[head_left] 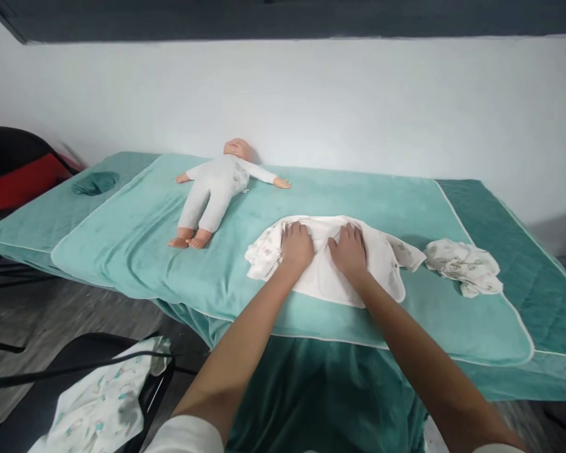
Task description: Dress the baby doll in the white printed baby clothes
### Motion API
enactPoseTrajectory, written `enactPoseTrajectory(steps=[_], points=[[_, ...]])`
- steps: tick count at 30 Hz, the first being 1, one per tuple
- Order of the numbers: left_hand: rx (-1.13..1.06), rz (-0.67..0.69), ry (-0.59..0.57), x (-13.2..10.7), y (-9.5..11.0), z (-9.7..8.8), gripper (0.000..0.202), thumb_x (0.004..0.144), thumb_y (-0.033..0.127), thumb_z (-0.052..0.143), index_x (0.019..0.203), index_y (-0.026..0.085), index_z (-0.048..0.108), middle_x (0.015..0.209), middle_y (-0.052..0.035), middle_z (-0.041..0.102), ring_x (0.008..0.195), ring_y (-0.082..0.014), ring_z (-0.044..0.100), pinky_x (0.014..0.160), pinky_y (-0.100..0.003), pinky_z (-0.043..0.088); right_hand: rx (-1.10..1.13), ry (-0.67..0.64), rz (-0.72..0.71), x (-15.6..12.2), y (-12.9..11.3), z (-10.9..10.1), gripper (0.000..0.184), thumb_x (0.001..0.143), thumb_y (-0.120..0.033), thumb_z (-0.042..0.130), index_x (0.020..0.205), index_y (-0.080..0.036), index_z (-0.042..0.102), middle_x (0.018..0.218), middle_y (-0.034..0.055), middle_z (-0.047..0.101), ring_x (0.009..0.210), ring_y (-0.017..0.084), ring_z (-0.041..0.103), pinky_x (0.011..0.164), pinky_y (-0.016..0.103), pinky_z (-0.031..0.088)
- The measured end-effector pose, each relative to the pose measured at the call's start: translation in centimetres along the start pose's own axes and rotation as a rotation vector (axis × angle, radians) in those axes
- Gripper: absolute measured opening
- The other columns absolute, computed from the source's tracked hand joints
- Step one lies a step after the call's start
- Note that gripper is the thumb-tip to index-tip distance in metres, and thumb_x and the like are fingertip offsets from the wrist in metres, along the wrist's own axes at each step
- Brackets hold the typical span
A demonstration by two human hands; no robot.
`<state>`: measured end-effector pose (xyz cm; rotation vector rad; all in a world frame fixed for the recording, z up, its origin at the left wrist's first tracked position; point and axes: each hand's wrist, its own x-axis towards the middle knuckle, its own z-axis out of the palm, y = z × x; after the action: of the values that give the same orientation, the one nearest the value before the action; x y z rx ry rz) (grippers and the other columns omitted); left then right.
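Note:
A small white baby shirt (330, 283) with printed sleeves lies spread on the light green cover of the bed in front of me. My left hand (298, 244) rests on its left part, fingers bent slightly over the cloth near the upper edge. On the right part lies my right hand (349, 250), palm down, with the thumb apart from the fingers. I see no fabric clasped in either hand. The left sleeve is bunched up beside my left hand, while the right sleeve stretches out to the right.
A baby doll (217, 189) in a white suit lies on its back at the left rear. A crumpled printed cloth (465, 267) sits right of the shirt. The green bed cover (358, 195) reaches the wall. Another printed cloth (104, 396) hangs over a black chair (82, 352) at lower left.

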<state>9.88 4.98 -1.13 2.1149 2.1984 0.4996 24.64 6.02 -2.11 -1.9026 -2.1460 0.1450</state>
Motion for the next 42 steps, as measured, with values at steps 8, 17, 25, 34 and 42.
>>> enactPoseTrajectory(steps=[8, 17, 25, 34, 42], points=[[0.069, -0.187, 0.012, 0.6, 1.1, -0.8, 0.057, 0.099, 0.027, 0.040, 0.153, 0.012, 0.041, 0.155, -0.0200, 0.046, 0.143, -0.0410, 0.039, 0.115, -0.062, 0.037, 0.023, 0.067, 0.113, 1.2, -0.2, -0.3, 0.070, 0.101, -0.040, 0.040, 0.161, -0.009, 0.024, 0.166, 0.0223, 0.016, 0.149, 0.042, 0.027, 0.117, 0.054, 0.035], [-0.060, -0.214, 0.017, 5.7, 0.6, -0.2, 0.063, 0.100, 0.033, 0.037, 0.159, 0.011, 0.033, 0.161, -0.0209, 0.040, 0.148, -0.0432, 0.033, 0.115, -0.062, 0.038, 0.049, 0.107, 0.064, 5.7, 0.5, -0.3, 0.069, 0.101, -0.041, 0.039, 0.162, -0.011, 0.024, 0.164, 0.0236, 0.017, 0.147, 0.042, 0.029, 0.116, 0.056, 0.035], [-0.035, -0.162, 0.081, 11.3, -0.5, 2.2, 0.064, 0.101, 0.037, 0.037, 0.161, 0.016, 0.031, 0.160, -0.0197, 0.040, 0.147, -0.0419, 0.034, 0.116, -0.061, 0.037, 0.015, 0.143, 0.031, 11.8, 1.7, 1.0, 0.066, 0.103, -0.040, 0.033, 0.161, -0.009, 0.026, 0.163, 0.0231, 0.020, 0.147, 0.038, 0.029, 0.119, 0.052, 0.032], [-0.064, -0.159, -0.056, 13.1, -1.8, 3.5, 0.066, 0.104, 0.046, 0.028, 0.162, 0.014, 0.029, 0.157, -0.0185, 0.048, 0.147, -0.0380, 0.042, 0.121, -0.055, 0.033, 0.038, 0.012, 0.102, 13.2, 2.5, 2.6, 0.069, 0.104, -0.042, 0.030, 0.161, -0.002, 0.027, 0.163, 0.0257, 0.025, 0.147, 0.037, 0.034, 0.121, 0.049, 0.030], [-0.010, -0.116, -0.013, 9.9, -1.0, 3.5, 0.067, 0.104, 0.045, 0.027, 0.157, 0.004, 0.036, 0.158, -0.0222, 0.044, 0.150, -0.0344, 0.039, 0.125, -0.050, 0.027, -0.078, 0.100, 0.029, 10.9, 0.4, 2.3, 0.063, 0.104, -0.033, 0.024, 0.152, 0.003, 0.043, 0.155, 0.0290, 0.040, 0.143, 0.037, 0.040, 0.119, 0.052, 0.030]])
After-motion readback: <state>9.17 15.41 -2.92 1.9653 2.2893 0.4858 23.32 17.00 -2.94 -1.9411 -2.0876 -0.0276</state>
